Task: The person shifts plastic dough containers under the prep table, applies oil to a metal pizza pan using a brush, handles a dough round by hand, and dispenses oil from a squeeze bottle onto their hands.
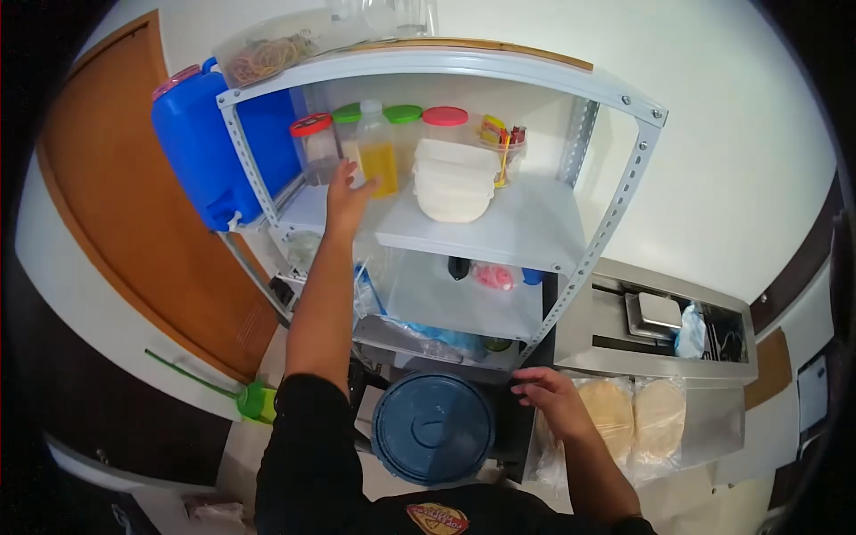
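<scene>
My left hand is raised to the upper shelf, its thumb and fingers apart. It is in front of a clear plastic bottle of yellow liquid; whether it touches the bottle I cannot tell. Left of that hand stands a jar with a red lid. Behind the bottle are containers with green lids and one with a pink lid. To the right sits a white container. Low on the right, my right hand hangs open and holds nothing, near plastic-wrapped flat rounds.
A grey metal shelf rack stands ahead, with a lidded dark blue bin below. A blue water container is at its left. A steel counter extends right. The tub of packets is on the upper shelf.
</scene>
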Demonstrator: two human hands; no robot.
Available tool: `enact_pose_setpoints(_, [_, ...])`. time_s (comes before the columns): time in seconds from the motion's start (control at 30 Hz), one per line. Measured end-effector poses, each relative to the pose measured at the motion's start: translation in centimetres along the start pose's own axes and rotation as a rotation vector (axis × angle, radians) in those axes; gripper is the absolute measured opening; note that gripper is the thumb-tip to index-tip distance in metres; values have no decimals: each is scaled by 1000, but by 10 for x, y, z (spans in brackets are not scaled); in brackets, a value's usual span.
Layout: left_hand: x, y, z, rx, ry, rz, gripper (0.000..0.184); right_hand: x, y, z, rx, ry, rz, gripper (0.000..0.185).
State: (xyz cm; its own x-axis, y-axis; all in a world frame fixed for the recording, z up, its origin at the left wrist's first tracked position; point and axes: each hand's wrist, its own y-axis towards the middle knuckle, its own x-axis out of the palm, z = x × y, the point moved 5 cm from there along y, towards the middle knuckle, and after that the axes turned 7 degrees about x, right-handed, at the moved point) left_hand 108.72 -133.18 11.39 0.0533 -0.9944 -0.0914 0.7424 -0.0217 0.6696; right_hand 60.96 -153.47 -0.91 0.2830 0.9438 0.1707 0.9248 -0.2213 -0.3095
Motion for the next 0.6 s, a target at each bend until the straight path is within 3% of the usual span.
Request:
enact_pose_setpoints(0.17, [59,58,-56,-85,-261,-268,65,-12,-21,2,7,32,163,24])
enact_pose_setpoints(0.3, [42,37,-41,-122,38,-91,51,-12,-44,12,-8,35,202,22])
enact_pose_setpoints(0.37, [6,10,7,-62,-155,116,41,-13,-54,11,-47,41,204,21])
enact_pose_setpoints(0.43, [-31,-16,16,19,-395,172,40,-18,-71,9,-127,25,208,21])
enact_pose_setpoints(0.5, [-59,-70,79,46,-479,203,41,-24,-92,3,-286,-8,219,19])
enact_pose_setpoints(0.53, [-67,-95,102,48,-476,201,41,-27,-101,2,-286,-4,218,19])
enact_pose_setpoints(0.6, [-63,-147,142,1,-546,-13,46,-33,-125,-11,-397,-81,163,23])
